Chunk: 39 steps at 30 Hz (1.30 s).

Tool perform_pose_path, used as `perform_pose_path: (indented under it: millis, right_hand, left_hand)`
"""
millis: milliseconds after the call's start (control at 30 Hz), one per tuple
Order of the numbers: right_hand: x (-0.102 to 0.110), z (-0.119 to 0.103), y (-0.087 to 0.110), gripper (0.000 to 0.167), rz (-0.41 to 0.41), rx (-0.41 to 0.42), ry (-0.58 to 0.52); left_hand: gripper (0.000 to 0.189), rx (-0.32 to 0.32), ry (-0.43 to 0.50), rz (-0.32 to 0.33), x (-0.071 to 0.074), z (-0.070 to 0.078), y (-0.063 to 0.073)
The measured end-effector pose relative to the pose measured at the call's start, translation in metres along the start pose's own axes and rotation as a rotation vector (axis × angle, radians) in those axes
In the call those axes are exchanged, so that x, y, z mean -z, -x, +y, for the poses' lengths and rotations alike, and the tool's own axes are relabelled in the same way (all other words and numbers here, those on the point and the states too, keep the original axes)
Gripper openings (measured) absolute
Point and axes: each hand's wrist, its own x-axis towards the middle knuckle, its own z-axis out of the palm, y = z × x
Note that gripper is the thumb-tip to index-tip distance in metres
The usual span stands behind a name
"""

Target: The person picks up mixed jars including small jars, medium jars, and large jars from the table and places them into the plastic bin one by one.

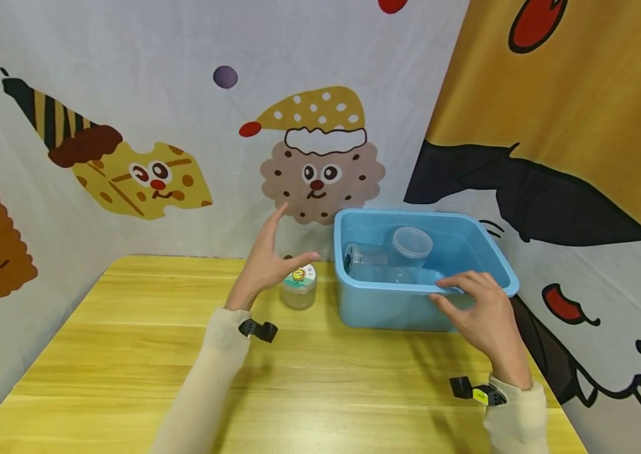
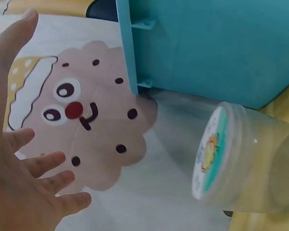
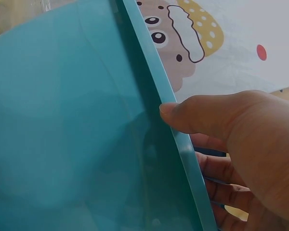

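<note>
My left hand (image 1: 266,261) is spread with thumb and fingers wide apart and holds nothing. It is just beside and above a clear plastic jar (image 1: 299,296), which stands on the table with a white and green cartoon label on its lid. My right hand (image 1: 482,309) grips the front rim of a light blue plastic tub (image 1: 394,309), thumb outside and fingers over the edge. The fingertips are hidden behind the rim in the right wrist view. Inside the tub, a lidded clear jar (image 1: 411,246) leans by another clear jar (image 1: 367,260) lying on its side.
The tub stands at the back right of the wood-grain table (image 1: 320,391). Behind it hangs a cloth (image 1: 173,50) with cartoon prints, and a yellow and black printed cloth (image 1: 599,107) rises on the right.
</note>
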Motion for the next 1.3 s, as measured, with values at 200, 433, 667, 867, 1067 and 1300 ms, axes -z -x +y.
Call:
perform_pose_path:
  millis: [200,433,667,867,1067,1300]
  right_hand:
    - [0.0,0.001,0.0,0.024,0.001,-0.007,-0.002]
    - [-0.001,0.002,0.0,0.024,-0.009,-0.016,-0.002]
    - [-0.002,0.002,0.0,0.024,-0.009,-0.017,-0.003]
    - [-0.001,0.002,0.001,0.024,-0.015,-0.031,0.001]
    - [0.0,0.002,0.0,0.023,-0.015,-0.034,0.001]
    - [-0.001,0.001,0.0,0.024,-0.017,-0.032,-0.003]
  left_hand:
    - [0.118,0.041,0.029,0.017,-0.003,-0.016,0.004]
    - [0.121,0.128,0.033,-0.011,-0.009,-0.035,0.013]
    - [0.123,0.192,0.047,-0.038,-0.02,-0.052,0.022]
    - [0.123,0.226,0.07,-0.074,-0.027,-0.065,0.024]
    - [0.124,0.25,0.089,-0.112,-0.031,-0.074,0.027]
    - [0.127,0.262,0.102,-0.131,-0.034,-0.084,0.034]
